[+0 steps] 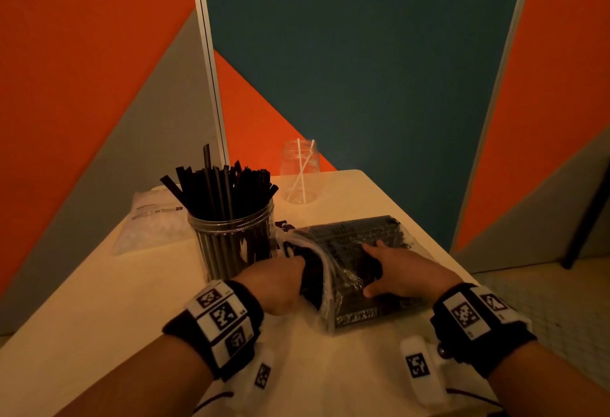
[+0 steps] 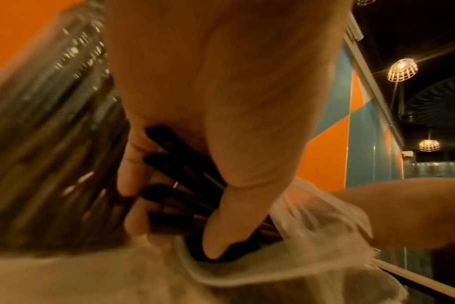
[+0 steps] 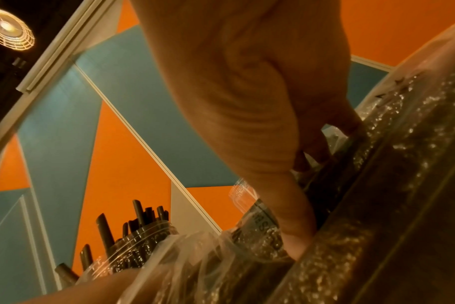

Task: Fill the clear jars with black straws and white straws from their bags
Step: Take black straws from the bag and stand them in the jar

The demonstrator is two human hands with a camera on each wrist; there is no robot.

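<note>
Far left on the tabletop [image 1: 99, 301] you've got the white-straw bag [image 1: 153, 218] lying flat, untouched, so that half is mostly ahead of you.

Next over, the near jar [image 1: 236, 245] is already packed with black straws [image 1: 224, 185], and it sits just beside your left hand [image 1: 277, 284]. That's the main risk I see: when you pull that hand back, your wrist or the bag's loose mouth could clip the jar and tip it, since it's top-heavy with straws sticking well above the rim.

Your left hand is inside the black-straw bag [image 1: 356, 251], fingers [image 2: 133, 172] curled round a bundle of straws [image 2: 179, 185]. Yank too quick and the plastic may snag, scattering straws or dragging the whole bag along.

The far jar [image 1: 299, 169] holds only a couple of white straws [image 1: 302, 169], well apart from everything.

Your right hand [image 1: 399, 271] is clamping the bag from outside, thumb and fingers pinching across it. If that grip squeezes too hard, I'd guess it pins the straws you're trying to slide out.
</note>
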